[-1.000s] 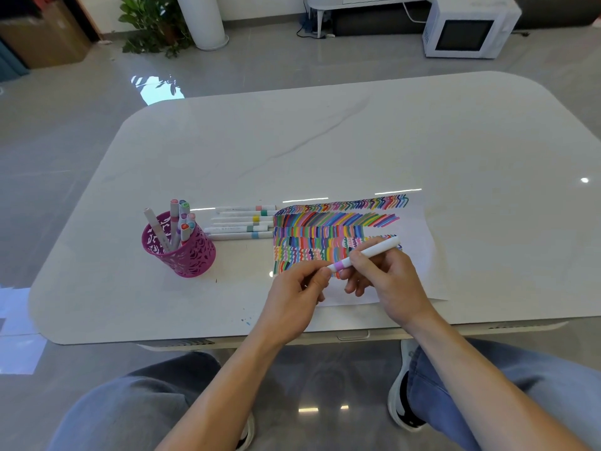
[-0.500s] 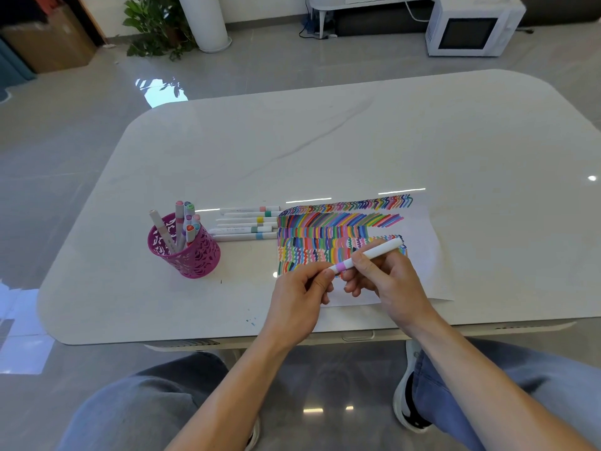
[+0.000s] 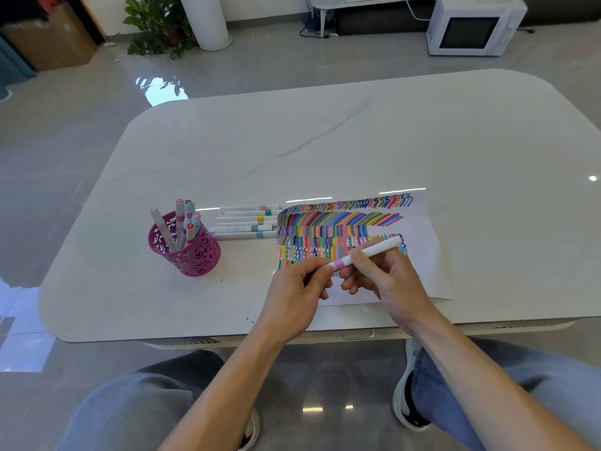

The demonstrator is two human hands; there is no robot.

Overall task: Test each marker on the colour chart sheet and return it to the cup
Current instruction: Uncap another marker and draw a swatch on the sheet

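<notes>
Marker (image 3: 367, 252) in pinch of left hand (image 3: 292, 297) and right hand (image 3: 387, 281) over chart sheet (image 3: 419, 275); cup (image 3: 192, 252), loose markers (image 3: 247, 222) leftward.

Bright, even daylight is filling the scene. The glossy worktop (image 3: 357, 141) is throwing back thin white streaks of glare along the far edge of the sheet (image 3: 421, 222), and a small hot spot is showing near its own right edge. The polished floor (image 3: 65, 151) is mirroring a blown-out patch beyond the far left corner and paler ones at the left. Shadows are falling soft and faint. The wide lens is bowing the worktop's edges, and detail is softening slightly toward the corners.
</notes>
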